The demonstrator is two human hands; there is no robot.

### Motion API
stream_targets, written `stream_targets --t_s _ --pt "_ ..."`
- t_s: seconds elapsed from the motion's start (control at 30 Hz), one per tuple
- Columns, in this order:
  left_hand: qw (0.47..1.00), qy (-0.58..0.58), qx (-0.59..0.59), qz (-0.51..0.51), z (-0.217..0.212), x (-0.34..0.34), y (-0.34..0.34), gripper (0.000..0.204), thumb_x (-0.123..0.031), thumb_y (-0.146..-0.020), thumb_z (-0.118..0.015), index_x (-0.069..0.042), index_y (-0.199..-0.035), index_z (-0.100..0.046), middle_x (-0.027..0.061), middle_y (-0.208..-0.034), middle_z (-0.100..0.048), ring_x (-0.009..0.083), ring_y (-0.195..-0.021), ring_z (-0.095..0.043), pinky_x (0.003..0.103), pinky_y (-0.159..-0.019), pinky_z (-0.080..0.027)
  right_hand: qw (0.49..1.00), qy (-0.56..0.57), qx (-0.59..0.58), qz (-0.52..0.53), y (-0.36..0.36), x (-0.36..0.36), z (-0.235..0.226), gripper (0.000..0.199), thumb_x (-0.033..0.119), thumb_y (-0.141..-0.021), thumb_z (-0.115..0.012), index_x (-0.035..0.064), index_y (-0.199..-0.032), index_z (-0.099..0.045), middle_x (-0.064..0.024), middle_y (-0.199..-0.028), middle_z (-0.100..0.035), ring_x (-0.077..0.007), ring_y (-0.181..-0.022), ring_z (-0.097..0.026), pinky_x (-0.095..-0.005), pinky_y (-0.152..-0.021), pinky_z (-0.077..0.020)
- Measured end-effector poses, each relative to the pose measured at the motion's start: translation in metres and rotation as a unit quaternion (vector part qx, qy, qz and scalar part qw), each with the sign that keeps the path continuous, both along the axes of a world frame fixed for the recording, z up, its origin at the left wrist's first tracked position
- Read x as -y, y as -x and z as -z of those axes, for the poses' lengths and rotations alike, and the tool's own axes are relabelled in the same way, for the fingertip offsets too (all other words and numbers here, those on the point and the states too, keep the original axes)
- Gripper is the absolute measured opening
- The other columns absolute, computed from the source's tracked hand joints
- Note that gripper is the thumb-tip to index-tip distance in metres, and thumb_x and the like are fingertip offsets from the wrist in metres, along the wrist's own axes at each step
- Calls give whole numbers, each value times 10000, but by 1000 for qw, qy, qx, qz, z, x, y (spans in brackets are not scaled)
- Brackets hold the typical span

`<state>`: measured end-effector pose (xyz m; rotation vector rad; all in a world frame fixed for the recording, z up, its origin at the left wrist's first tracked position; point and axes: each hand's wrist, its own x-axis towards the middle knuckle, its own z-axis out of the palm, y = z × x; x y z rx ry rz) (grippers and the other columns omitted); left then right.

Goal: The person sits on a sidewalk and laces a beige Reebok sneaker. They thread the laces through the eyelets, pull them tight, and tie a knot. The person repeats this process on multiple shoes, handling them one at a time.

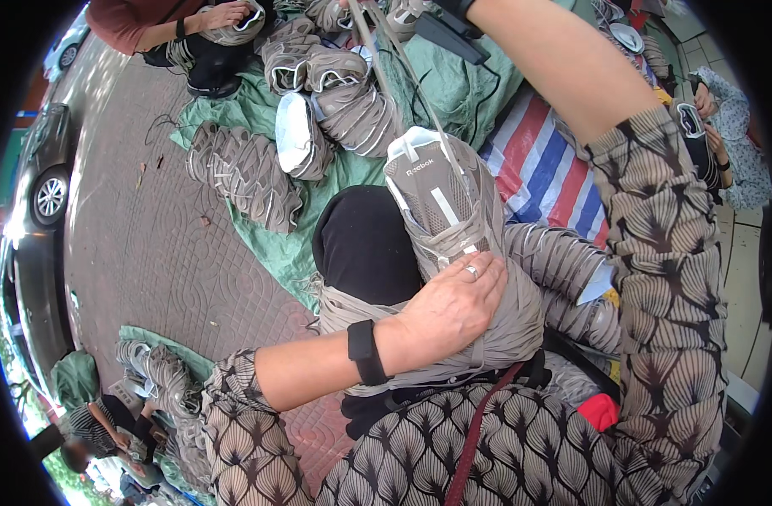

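My left hand (453, 305) lies flat, fingers spread, pressing the grey shoe upper (441, 211) onto the black last (365, 244) at center frame. My right hand leaves the frame at 12 o'clock, pulling the laces (386, 59) taut; grip unseen, cannot tell. Lacing looks partway done. Finished uppers (242, 173) pile at 10 o'clock on the green tarp (466, 93).

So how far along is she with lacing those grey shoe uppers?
Done: stacks of grey laced shoe uppers lie on the green tarpaulin. In hand: the left hand presses a grey mesh upper on a black last while the right arm pulls its cords upward, hand out of view. What remains can't be told.
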<state>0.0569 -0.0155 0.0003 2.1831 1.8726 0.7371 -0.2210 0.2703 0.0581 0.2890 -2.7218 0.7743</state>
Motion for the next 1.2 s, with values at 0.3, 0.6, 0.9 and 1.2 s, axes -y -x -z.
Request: stream_targets --t_s 0.3,0.6,0.9,1.2 --pt "933 14 233 -274 -3 -7 52 195 -146 -835 -694 -52 -995 -636 97 -711 -602 236 -638 -620 326 -569 -483 968 238 75 7 -42 19 -13 364 257 -1005 -446 -9 -846 -638 -116 -734 -693 -212 -641 -689 -333 -594 -545" --pt "940 168 216 -201 -12 -51 61 186 -204 -752 -667 -31 -697 -629 168 -631 -628 361 -676 -659 445 -646 -526 986 167 0 -16 -69 20 -12 344 242 -1000 -452 12 -824 -637 -95 -718 -688 -191 -652 -675 -317 -616 -521" --pt "952 -12 -235 -197 -11 -49 58 97 -147 -751 -616 -78 -779 -553 46 -679 -548 238 -669 -597 362 -718 -429 974 218 53 -13 -103 18 -15 341 251 -1012 -444 18 -834 -619 -78 -699 -665 -182 -612 -640 -313 -598 -506" --pt "978 61 85 -182 -11 -45 49 170 -174 -748 -687 -93 -864 -594 76 -949 -599 271 -964 -545 417 -908 -349 980 197 -20 -23 -97 12 -5 363 281 -1013 -439 22 -840 -625 -83 -721 -661 -221 -668 -655 -365 -647 -506"
